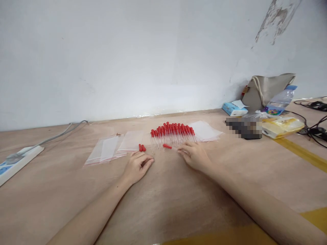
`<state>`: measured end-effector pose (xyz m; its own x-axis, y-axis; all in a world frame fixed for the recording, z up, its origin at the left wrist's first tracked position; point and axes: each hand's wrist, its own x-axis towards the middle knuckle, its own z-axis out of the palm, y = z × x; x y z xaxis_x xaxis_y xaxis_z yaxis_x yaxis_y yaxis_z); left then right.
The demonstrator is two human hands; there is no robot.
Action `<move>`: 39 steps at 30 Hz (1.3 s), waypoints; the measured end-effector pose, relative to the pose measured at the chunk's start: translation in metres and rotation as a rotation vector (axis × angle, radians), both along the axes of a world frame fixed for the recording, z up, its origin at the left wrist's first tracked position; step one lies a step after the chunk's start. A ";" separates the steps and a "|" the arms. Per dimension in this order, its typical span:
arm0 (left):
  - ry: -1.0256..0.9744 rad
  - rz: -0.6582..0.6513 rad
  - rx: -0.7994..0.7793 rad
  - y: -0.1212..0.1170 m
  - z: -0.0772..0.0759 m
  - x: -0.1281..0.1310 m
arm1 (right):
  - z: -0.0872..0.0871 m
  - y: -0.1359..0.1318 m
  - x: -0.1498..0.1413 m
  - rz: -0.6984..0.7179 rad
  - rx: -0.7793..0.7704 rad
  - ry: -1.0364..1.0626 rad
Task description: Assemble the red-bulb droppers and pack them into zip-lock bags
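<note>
So the right hand (192, 154) has its thumb and fingertips nearly closed at the clear stem of a single red-capped dropper (167, 146), whose red rubber end points off toward 9 o'clock; can't really tell if it's pinched or just touched. The left hand (139, 166) is loosely curled on the tabletop at about 8 o'clock from that dropper, thumb near the index finger, and I can't tell if anything's in there. Two loose red rubber bulbs (142, 148) sit just past its knuckles, toward 12. Beyond the lone dropper, around 12 to 1, there's a fanned pile of red-capped clear droppers (173, 133). Flat clear zip bags (108, 148) lie at 9, more white-looking bags (205, 131) at 2. Surface is a pinkish-tan covered table (163, 197) against a scuffed pale wall (127, 58). White power strip (21, 163) at 9, blue tissue pack (234, 109) and grey fabric bag (268, 92) around 2.
</note>
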<state>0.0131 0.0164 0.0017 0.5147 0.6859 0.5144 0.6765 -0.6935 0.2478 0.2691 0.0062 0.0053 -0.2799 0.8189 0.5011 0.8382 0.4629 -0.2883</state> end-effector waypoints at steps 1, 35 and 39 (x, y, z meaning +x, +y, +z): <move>-0.001 0.014 -0.013 0.000 0.000 0.000 | 0.001 0.007 0.001 -0.048 -0.048 0.076; -0.053 0.243 -0.038 0.035 -0.012 -0.018 | 0.016 0.070 -0.128 -0.277 -0.344 -0.107; -0.054 0.187 -0.027 0.035 -0.010 -0.017 | 0.016 0.072 -0.133 -0.295 -0.395 -0.060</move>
